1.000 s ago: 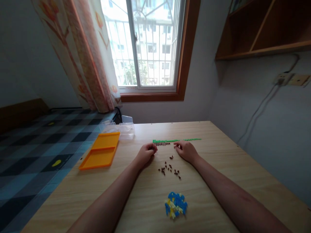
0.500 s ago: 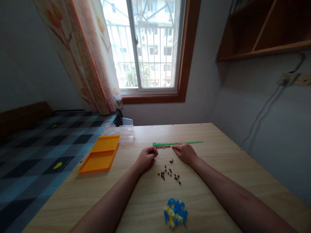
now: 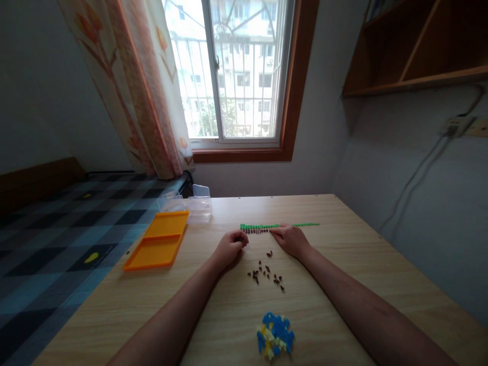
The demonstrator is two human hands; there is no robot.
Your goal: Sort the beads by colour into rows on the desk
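A row of small green pieces [image 3: 259, 226] runs across the wooden table [image 3: 362, 264], with a short row of dark brown pieces [image 3: 256, 231] just in front of it. My left hand [image 3: 229, 247] rests curled at the left end of the brown row, fingers closed. My right hand [image 3: 290, 239] has its fingertips pinched at the right end of that row; what they hold is too small to see. Several loose brown pieces [image 3: 267, 272] lie scattered between my forearms. A heap of blue, yellow and white pieces [image 3: 275, 334] sits nearer to me.
An orange two-compartment tray [image 3: 158, 246] lies at the table's left edge, with a clear plastic box [image 3: 190, 206] behind it. A checked bedcover lies to the left, a window and curtain behind, a wooden shelf and a wall socket on the right.
My right hand has slid forward and left onto the right end of the brown row. The left hand stays curled. The view has shifted slightly.
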